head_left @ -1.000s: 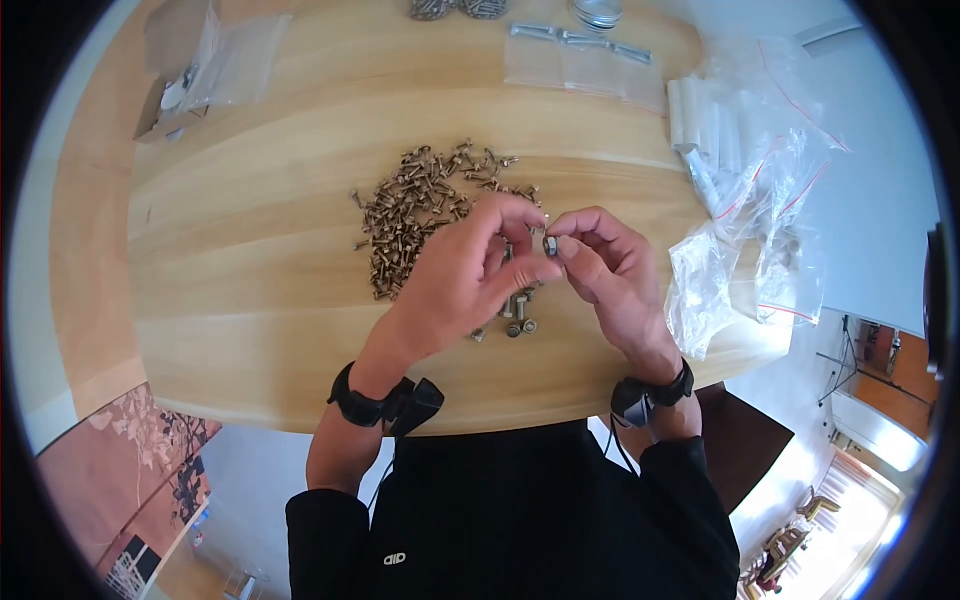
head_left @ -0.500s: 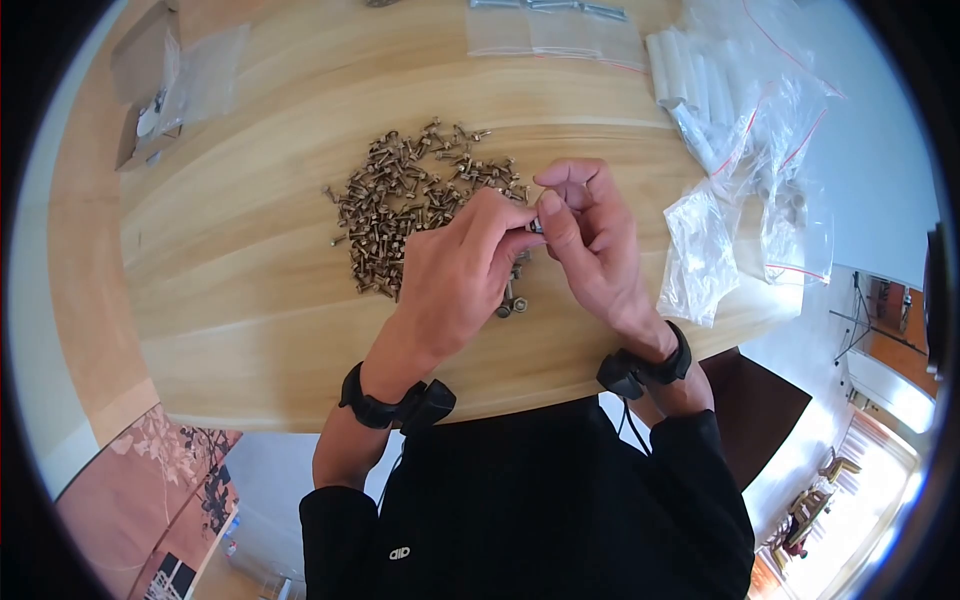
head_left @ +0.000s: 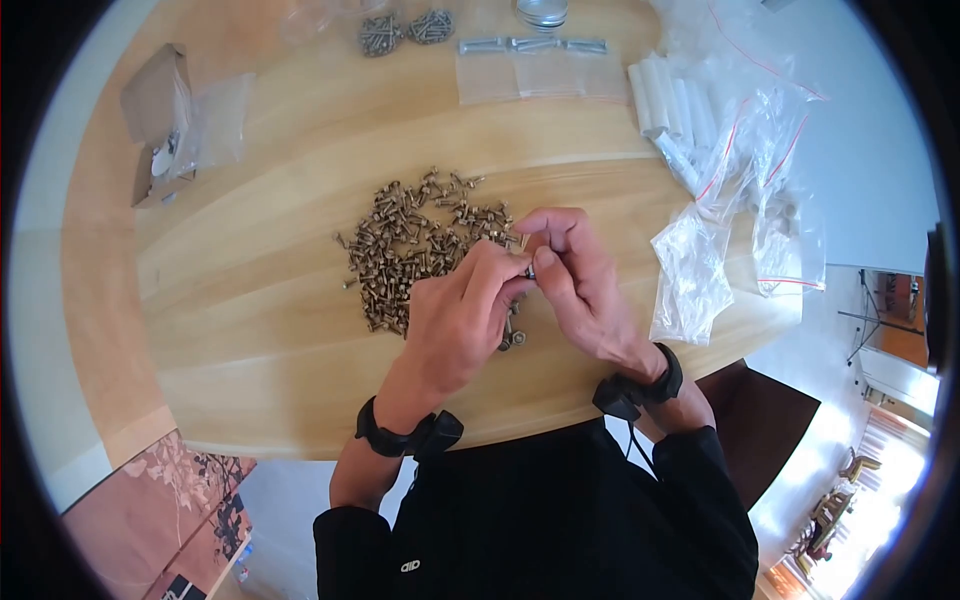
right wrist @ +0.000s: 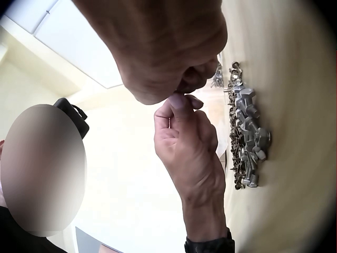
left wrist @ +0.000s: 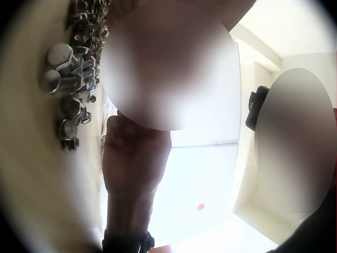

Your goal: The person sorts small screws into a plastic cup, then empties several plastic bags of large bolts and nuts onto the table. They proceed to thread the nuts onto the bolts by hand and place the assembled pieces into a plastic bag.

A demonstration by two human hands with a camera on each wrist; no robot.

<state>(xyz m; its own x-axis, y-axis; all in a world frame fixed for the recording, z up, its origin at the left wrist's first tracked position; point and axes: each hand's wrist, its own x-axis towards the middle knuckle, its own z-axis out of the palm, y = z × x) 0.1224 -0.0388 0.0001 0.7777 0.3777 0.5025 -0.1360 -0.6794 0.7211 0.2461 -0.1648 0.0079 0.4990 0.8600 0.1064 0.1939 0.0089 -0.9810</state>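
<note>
In the head view my left hand (head_left: 450, 315) and right hand (head_left: 588, 295) meet fingertip to fingertip over the table. Between their thumbs and forefingers they pinch a small hex metal fastener (head_left: 531, 271), mostly covered by the fingers. Just left of the hands spreads a pile of small brownish bolts (head_left: 390, 265). Larger silver bolts (head_left: 513, 339) lie partly hidden under the hands; the right wrist view shows these silver bolts (right wrist: 253, 126) beside the pile. There, my left hand (right wrist: 189, 142) rises from below to meet the right fingers.
Clear plastic bags (head_left: 692, 275) and white rolls (head_left: 675, 100) lie at the right. At the back are long silver bolts (head_left: 530, 45) on a flat bag, two packs of screws (head_left: 380, 36) and round metal lids (head_left: 543, 12). An open cardboard box (head_left: 158, 90) stands back left.
A second ago the right hand pinched the fastener with the left fingers spread beside it. Since then the left thumb and forefinger have closed in on it. The head view has shifted slightly.
</note>
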